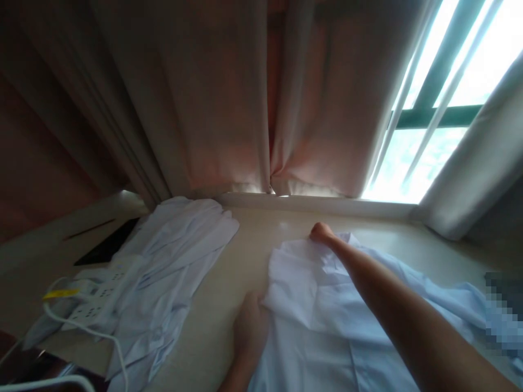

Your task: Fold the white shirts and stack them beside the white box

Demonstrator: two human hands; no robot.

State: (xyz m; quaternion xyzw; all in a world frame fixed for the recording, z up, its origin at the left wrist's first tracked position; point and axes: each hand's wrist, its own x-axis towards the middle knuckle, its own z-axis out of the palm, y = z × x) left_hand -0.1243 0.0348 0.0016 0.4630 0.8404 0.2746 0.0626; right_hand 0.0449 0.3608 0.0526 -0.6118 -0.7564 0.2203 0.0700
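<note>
I see a white shirt (pixel 322 305) spread flat on the desk (pixel 241 256), just under the window sill. My right hand (pixel 322 233) reaches across it to the far edge near the collar, and its fingers look curled down onto the cloth there, though I cannot tell whether they pinch a fold or only press on it. My left hand (pixel 250 326) rests at the shirt's near left edge, its fingers lying flat against the hem and touching the fabric; whether any cloth is caught under them is hidden.

I judge the shirt light, thin and limp: it creases readily, will sag wherever it is not supported, and may slide on the smooth desk. Its edges, seams and collar look like the firmest places to take hold of.

To the left, apart from this shirt, lies a second white garment (pixel 171 256), rumpled, with a white power strip (pixel 102 296) and its cord resting on its near end. Pinkish curtains (pixel 212 98) hang behind, and the window (pixel 433 109) is bright at the right.
</note>
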